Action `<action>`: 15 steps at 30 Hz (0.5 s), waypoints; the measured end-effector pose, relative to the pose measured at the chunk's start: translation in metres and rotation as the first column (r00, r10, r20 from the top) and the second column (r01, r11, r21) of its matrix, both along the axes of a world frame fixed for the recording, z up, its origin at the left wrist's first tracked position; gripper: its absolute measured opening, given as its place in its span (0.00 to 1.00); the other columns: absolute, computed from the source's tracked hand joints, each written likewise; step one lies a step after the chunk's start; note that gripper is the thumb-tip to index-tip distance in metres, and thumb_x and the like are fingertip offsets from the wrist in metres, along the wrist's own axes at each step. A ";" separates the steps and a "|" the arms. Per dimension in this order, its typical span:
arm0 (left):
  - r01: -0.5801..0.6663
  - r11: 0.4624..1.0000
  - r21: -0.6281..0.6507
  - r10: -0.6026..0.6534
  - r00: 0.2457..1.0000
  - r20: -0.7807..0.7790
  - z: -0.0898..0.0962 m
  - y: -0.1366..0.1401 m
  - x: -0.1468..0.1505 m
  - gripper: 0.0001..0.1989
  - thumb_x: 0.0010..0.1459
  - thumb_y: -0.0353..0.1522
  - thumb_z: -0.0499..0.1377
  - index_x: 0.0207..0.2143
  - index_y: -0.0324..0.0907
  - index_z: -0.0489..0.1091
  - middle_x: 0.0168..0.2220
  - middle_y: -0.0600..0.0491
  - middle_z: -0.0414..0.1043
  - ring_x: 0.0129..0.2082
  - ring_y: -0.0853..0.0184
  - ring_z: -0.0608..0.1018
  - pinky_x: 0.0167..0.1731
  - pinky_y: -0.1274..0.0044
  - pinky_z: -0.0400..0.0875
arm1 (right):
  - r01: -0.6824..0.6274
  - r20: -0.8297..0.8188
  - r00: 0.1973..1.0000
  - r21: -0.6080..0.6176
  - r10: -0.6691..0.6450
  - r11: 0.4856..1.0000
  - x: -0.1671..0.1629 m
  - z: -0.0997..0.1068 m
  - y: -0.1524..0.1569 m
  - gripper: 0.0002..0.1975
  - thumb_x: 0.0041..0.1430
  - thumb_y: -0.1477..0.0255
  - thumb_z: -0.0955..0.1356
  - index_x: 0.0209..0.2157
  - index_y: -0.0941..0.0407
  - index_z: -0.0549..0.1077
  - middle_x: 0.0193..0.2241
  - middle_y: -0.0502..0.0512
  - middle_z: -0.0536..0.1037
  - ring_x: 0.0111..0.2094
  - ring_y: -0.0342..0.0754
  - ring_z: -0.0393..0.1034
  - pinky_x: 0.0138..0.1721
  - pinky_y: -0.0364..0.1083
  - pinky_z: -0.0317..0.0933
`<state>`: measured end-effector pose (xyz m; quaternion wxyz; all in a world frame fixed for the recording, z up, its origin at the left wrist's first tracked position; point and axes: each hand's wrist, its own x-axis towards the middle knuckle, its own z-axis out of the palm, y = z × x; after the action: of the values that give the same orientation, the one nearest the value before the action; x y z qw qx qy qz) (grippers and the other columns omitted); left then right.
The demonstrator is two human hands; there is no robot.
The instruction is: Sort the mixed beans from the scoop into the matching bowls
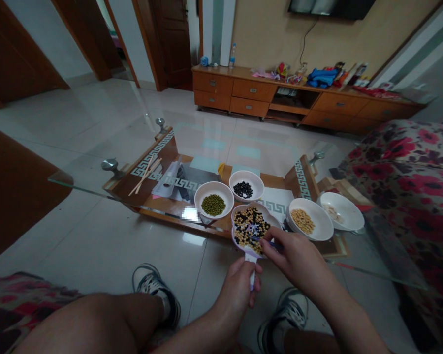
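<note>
My left hand [238, 285] is wrapped round the white handle [251, 281] of a flower-shaped dish [274, 215] with a lilac rim. Mixed black beans and yellow soybeans [249, 221] lie in this dish. A slim purple utensil [257, 239] is pinched in my right hand [291, 248], its tip over the beans; its exact kind is unclear. Behind the dish, white bowls hold green mung beans [213, 205] and black beans [242, 190]. To the right, soybeans [302, 221] fill part of another white bowl [323, 226].
A further white bowl [349, 212] with pale contents stands at the far right. Wooden chopsticks [146, 175] lie on the left of the glass table [92, 189]. Beyond are a wooden TV cabinet [253, 90] and, on the right, a floral sofa [409, 182].
</note>
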<state>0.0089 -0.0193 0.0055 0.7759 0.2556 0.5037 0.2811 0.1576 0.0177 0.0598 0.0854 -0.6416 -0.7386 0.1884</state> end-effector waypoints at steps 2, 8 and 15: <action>0.006 1.000 0.005 -0.006 1.000 -0.001 -0.001 0.000 0.000 0.16 0.49 0.45 0.51 0.31 0.41 0.65 0.20 0.59 0.60 0.14 0.75 0.58 0.16 0.78 0.50 | 0.011 -0.037 0.999 0.041 -0.010 0.999 -0.003 0.002 0.002 0.11 0.62 0.64 0.62 0.32 0.53 0.73 0.27 0.52 0.78 0.26 0.44 0.70 0.26 0.42 0.54; 0.004 1.000 0.015 -0.004 1.000 -0.028 -0.005 0.000 0.001 0.16 0.49 0.43 0.49 0.31 0.41 0.65 0.21 0.58 0.60 0.15 0.74 0.58 0.16 0.78 0.50 | 0.071 -0.139 0.989 0.198 -0.044 0.978 -0.022 0.005 0.013 0.11 0.63 0.64 0.63 0.32 0.54 0.74 0.27 0.53 0.78 0.27 0.45 0.71 0.29 0.42 0.57; 0.007 1.000 0.027 -0.007 1.000 0.021 -0.006 0.000 0.003 0.19 0.48 0.49 0.51 0.28 0.42 0.63 0.19 0.59 0.59 0.14 0.75 0.57 0.16 0.78 0.50 | 0.107 -0.253 0.967 0.310 -0.027 0.945 -0.055 0.002 0.029 0.09 0.63 0.67 0.63 0.34 0.54 0.73 0.31 0.53 0.79 0.32 0.46 0.73 0.35 0.43 0.60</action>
<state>0.0115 -0.0190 -0.0007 0.7785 0.2649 0.4908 0.2879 0.1027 0.0468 0.0622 0.2854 -0.6158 -0.7208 0.1406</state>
